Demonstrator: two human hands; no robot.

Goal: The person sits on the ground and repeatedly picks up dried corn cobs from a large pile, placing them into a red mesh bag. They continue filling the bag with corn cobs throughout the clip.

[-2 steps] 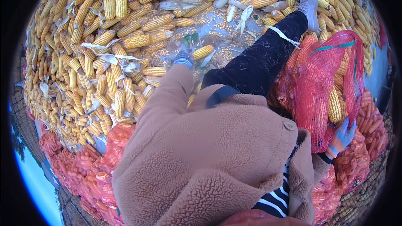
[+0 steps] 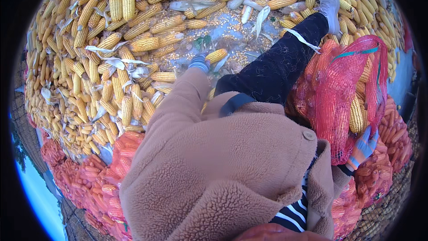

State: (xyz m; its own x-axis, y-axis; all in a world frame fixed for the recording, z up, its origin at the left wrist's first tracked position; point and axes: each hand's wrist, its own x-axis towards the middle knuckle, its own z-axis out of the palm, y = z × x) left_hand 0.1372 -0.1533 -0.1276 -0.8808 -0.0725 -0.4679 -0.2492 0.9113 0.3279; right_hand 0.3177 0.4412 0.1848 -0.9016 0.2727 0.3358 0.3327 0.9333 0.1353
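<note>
My left hand (image 2: 199, 62), in a striped blue-grey glove, reaches down beside loose kernels on the ground. Its fingers are closed at the near end of a yellow corn cob (image 2: 216, 56), which points up and to the right. At the right, my right hand (image 2: 363, 147), in a blue and orange striped glove, grips the edge of a red mesh bag (image 2: 332, 93). The bag is partly filled, and one corn cob (image 2: 356, 115) shows at its opening. Some fingertips of both hands are hidden.
A large heap of corn cobs (image 2: 93, 69) spreads left and ahead. Husk strips (image 2: 262, 20) and scattered kernels (image 2: 238, 29) lie on the ground. My outstretched leg (image 2: 281, 58) crosses beside the mesh bag. Other filled red mesh bags (image 2: 89, 176) stand behind at both sides.
My left hand has shifted very slightly to the right. The right hand and the bag stay almost in place.
</note>
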